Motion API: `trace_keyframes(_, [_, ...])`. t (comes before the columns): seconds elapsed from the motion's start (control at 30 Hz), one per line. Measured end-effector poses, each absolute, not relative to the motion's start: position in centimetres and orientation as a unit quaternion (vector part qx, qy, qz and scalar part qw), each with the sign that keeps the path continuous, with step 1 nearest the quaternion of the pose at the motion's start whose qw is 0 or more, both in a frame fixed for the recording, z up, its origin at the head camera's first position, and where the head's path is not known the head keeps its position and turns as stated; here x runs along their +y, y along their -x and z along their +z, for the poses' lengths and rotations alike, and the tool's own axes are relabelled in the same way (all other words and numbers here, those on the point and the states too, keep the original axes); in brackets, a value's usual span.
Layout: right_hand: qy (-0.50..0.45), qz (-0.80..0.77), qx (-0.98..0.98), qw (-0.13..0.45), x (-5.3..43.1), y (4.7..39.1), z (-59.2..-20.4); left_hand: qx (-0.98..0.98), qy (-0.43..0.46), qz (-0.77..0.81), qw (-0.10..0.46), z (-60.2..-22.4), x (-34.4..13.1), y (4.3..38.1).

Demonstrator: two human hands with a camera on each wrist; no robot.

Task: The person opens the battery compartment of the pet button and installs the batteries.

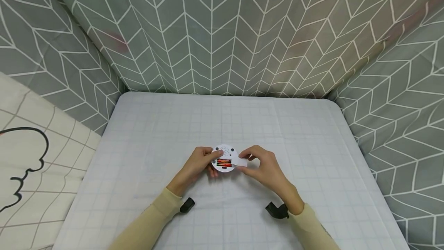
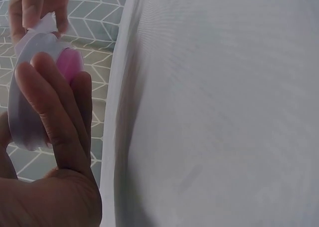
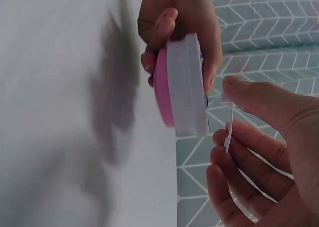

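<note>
A round white device (image 1: 226, 149) with a pink dome (image 3: 162, 90) on its underside is held above the table, its back turned up. Small speaker holes, dark feet and an uncovered battery compartment with two red batteries (image 1: 224, 163) show on that back. My left hand (image 1: 195, 165) grips the device by its left edge, thumb on the back and fingers beneath. Between thumb and fingers, my right hand (image 1: 266, 167) pinches a thin white battery cover (image 3: 230, 124) at the device's right side. In the right wrist view a narrow gap separates cover and device.
A table (image 1: 166, 126) covered with a pale checked cloth lies below both hands. Patterned grey curtains (image 1: 211, 41) hang behind it and at the sides. Dark wrist-camera mounts (image 1: 277, 210) stick out near the sleeves.
</note>
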State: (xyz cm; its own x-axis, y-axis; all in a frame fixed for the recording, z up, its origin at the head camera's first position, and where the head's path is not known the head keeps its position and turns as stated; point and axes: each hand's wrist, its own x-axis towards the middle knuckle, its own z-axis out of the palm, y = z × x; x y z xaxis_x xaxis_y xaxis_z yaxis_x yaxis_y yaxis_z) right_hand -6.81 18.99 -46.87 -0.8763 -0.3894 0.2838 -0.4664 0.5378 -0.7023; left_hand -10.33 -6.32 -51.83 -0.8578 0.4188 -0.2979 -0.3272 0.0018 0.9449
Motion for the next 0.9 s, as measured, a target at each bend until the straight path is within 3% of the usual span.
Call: trace_keyframes(0.9, [-0.281,0.408,-0.866,0.070,16.0,6.8,-47.2,0.656,-0.066,0.707,0.255,-51.9,-6.0,9.9])
